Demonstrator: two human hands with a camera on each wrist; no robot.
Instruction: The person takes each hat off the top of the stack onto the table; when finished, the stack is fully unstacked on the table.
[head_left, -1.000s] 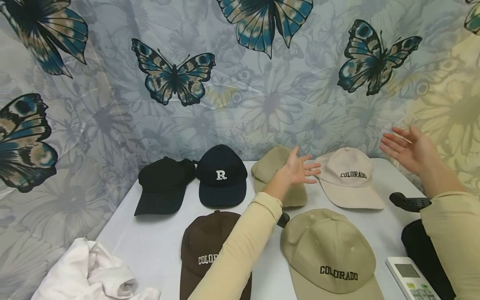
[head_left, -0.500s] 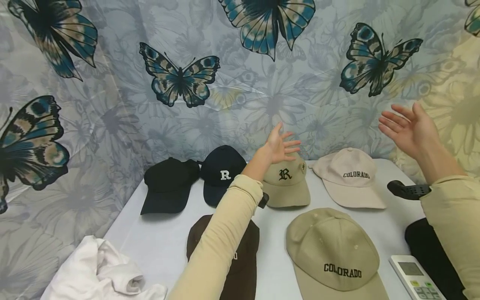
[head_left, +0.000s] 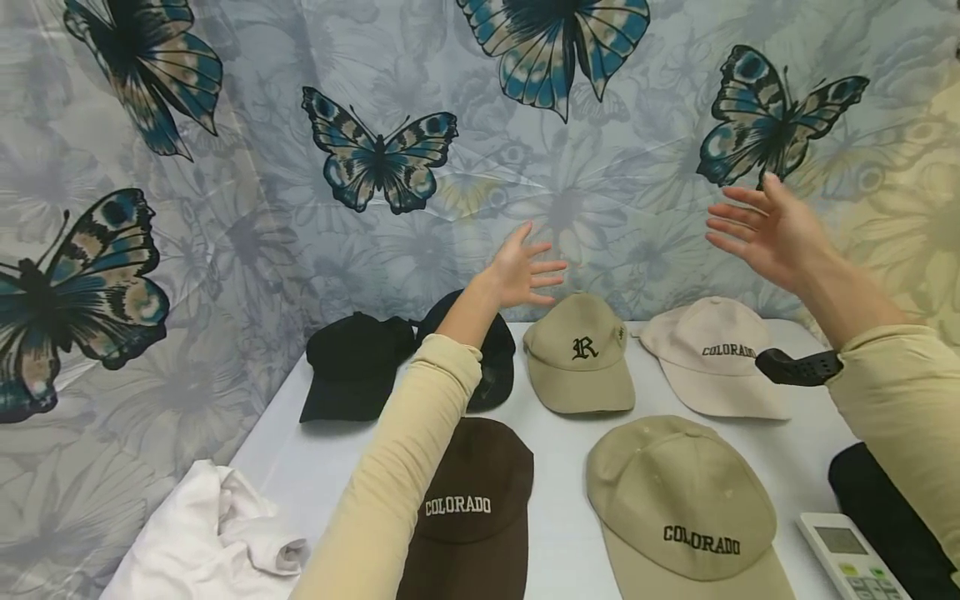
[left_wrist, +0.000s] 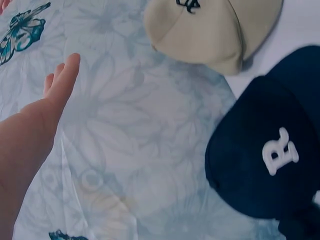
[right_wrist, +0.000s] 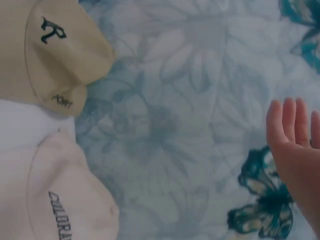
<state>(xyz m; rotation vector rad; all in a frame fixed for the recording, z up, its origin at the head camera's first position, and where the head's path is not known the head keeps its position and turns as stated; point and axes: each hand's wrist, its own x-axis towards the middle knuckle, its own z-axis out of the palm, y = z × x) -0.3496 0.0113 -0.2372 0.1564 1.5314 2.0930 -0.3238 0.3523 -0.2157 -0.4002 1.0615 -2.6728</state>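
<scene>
Both hands have lifted off the caps: the right hand (head_left: 765,229) hangs spread and empty, up and right of the tan R cap (head_left: 581,354); the left hand (head_left: 517,271), fingers wide, hovers up-left of it. The R cap lies uncovered on the table (head_left: 300,475), brim and long axis pointing toward the person

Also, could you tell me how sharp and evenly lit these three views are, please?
Head view: sharp, evenly lit, the lettering on the olive COLORADO cap crisp, a warm yellowish cast on the backdrop at right, straight edges bowed by the wide lens. Left wrist view: the left hand close and soft, the navy R cap clearer. Right wrist view: dimmer and hazy, the right hand blurred.
</scene>
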